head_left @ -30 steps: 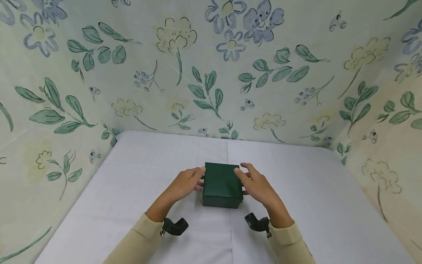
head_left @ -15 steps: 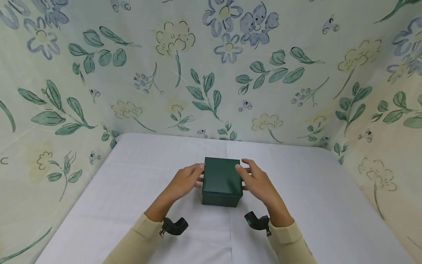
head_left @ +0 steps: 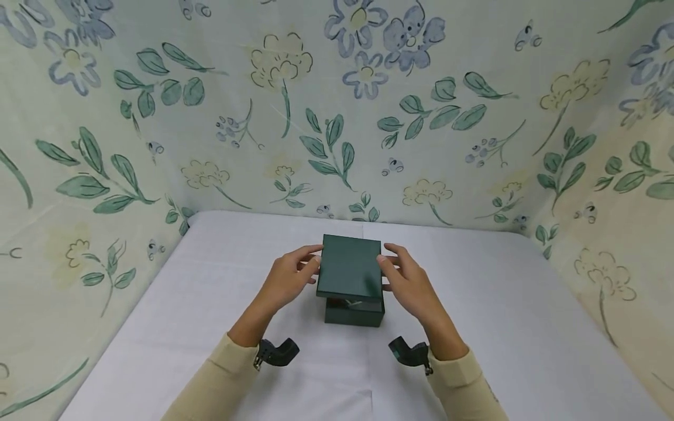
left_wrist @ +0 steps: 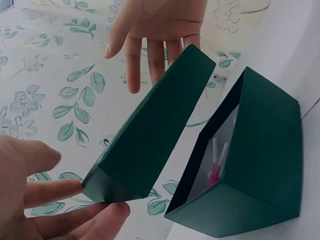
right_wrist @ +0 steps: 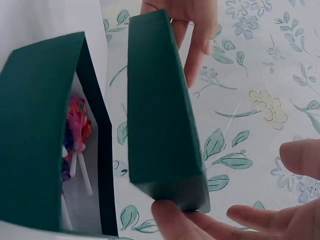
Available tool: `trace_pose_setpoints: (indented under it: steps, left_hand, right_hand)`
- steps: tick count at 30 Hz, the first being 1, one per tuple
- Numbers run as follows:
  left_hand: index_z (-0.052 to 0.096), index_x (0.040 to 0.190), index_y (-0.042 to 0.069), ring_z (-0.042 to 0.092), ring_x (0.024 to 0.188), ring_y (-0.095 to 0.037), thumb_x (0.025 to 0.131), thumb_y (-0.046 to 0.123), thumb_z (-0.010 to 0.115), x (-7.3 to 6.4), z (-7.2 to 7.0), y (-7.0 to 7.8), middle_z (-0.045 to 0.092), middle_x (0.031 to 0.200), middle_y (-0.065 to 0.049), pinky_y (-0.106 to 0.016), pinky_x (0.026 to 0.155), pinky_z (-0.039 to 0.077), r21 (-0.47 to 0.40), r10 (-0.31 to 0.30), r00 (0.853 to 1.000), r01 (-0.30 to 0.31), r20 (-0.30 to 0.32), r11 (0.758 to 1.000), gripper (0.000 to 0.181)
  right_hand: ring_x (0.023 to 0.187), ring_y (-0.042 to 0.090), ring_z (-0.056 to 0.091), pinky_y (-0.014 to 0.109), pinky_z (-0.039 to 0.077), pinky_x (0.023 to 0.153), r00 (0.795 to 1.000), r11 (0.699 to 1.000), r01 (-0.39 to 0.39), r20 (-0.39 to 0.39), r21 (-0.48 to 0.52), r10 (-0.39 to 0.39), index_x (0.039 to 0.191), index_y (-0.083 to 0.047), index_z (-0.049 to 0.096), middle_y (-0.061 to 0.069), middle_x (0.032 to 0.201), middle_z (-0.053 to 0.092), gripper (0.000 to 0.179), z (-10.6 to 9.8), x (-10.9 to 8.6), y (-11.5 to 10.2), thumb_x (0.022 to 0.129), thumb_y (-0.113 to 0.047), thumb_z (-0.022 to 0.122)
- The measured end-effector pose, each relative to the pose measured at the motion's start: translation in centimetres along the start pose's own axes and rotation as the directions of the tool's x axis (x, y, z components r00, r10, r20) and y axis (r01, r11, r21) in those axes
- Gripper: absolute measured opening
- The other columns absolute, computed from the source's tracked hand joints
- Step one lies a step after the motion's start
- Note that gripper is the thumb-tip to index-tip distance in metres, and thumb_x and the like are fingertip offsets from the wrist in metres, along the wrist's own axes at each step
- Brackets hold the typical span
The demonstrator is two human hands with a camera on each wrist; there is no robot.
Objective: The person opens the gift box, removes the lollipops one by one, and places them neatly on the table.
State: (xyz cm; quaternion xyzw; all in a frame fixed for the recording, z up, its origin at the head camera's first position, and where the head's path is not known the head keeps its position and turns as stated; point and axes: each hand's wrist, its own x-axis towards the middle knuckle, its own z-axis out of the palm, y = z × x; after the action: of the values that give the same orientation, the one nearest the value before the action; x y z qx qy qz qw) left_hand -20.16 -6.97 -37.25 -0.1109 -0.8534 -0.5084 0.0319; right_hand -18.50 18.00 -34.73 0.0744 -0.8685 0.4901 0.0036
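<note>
A dark green lid [head_left: 350, 266] is raised off the matching box [head_left: 353, 316], tilted over it with a gap at the near side. My left hand [head_left: 286, 278] carries the lid at its left side on extended fingertips; in the left wrist view the thumb stands apart from it. On the opposite side my right hand [head_left: 411, 286] supports the lid likewise, thumb apart in the right wrist view. Inside the box, lollipops [right_wrist: 78, 127] in bright pink, red and purple wrappers show their white sticks. Part of the box's inside stays hidden behind its wall.
The box stands on a white cloth-covered table [head_left: 221, 263]. A floral curtain [head_left: 337, 88] surrounds the table at the back and sides. Dark wrist cameras [head_left: 279, 352] sit at both sleeve cuffs.
Both hands have lifted the lid up and away from the box, which was covered a second ago. The box's inside now shows at the near edge.
</note>
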Motion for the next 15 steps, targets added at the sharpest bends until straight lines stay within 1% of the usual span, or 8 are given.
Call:
trace_pose_setpoints:
  steps: [3,6,9,11,15]
  left_hand:
    - [0.057,0.135,0.022,0.069,0.087,-0.019,0.097,0.027,0.056,-0.1,-0.6,0.2,0.066,0.118,-0.008,-0.037,0.075,0.058,0.03,-0.003,0.999,0.004,-0.034,1.0,0.039]
    - [0.054,0.137,0.022,0.066,0.099,-0.021,0.097,0.029,0.055,-0.2,-1.2,0.5,0.066,0.119,-0.007,-0.043,0.08,0.057,0.049,-0.009,0.998,0.012,-0.062,0.999,0.041]
    - [0.048,0.142,0.021,0.063,0.108,-0.024,0.098,0.033,0.051,-0.2,-1.7,1.1,0.065,0.122,-0.008,-0.049,0.087,0.054,0.058,-0.009,0.997,0.014,-0.08,0.998,0.045]
    - [0.044,0.145,0.022,0.06,0.113,-0.025,0.099,0.033,0.049,-0.4,-1.9,1.5,0.063,0.125,-0.009,-0.051,0.091,0.052,0.058,-0.01,0.996,0.015,-0.085,0.998,0.048]
    - [0.04,0.147,0.024,0.057,0.119,-0.027,0.099,0.032,0.049,-0.9,-2.0,2.1,0.06,0.129,-0.009,-0.055,0.093,0.05,0.064,-0.006,0.995,0.013,-0.1,0.998,0.05]
  right_hand:
    - [0.114,0.032,0.06,0.041,0.058,0.083,1.0,0.997,0.03,0.005,0.076,-0.03,0.146,-0.019,0.035,0.016,0.138,0.051,0.058,0.1,-0.2,-0.1,0.098,-0.051,0.045]
    - [0.112,0.03,0.06,0.04,0.058,0.083,0.998,0.99,0.07,-0.016,0.12,-0.068,0.146,-0.019,0.036,0.015,0.137,0.052,0.057,0.3,-0.4,-0.4,0.098,-0.049,0.045]
    - [0.111,0.029,0.061,0.04,0.057,0.084,0.993,0.985,0.114,-0.05,0.133,-0.108,0.145,-0.019,0.037,0.013,0.135,0.052,0.055,0.5,-0.5,-0.8,0.099,-0.047,0.046]
    - [0.111,0.029,0.061,0.04,0.057,0.085,0.99,0.98,0.138,-0.059,0.145,-0.13,0.146,-0.017,0.036,0.013,0.135,0.052,0.055,0.7,-0.5,-1.0,0.099,-0.045,0.046]
    - [0.112,0.027,0.061,0.04,0.056,0.085,0.987,0.974,0.157,-0.065,0.162,-0.148,0.147,-0.018,0.036,0.011,0.133,0.05,0.056,1.2,-0.9,-1.3,0.099,-0.044,0.048]
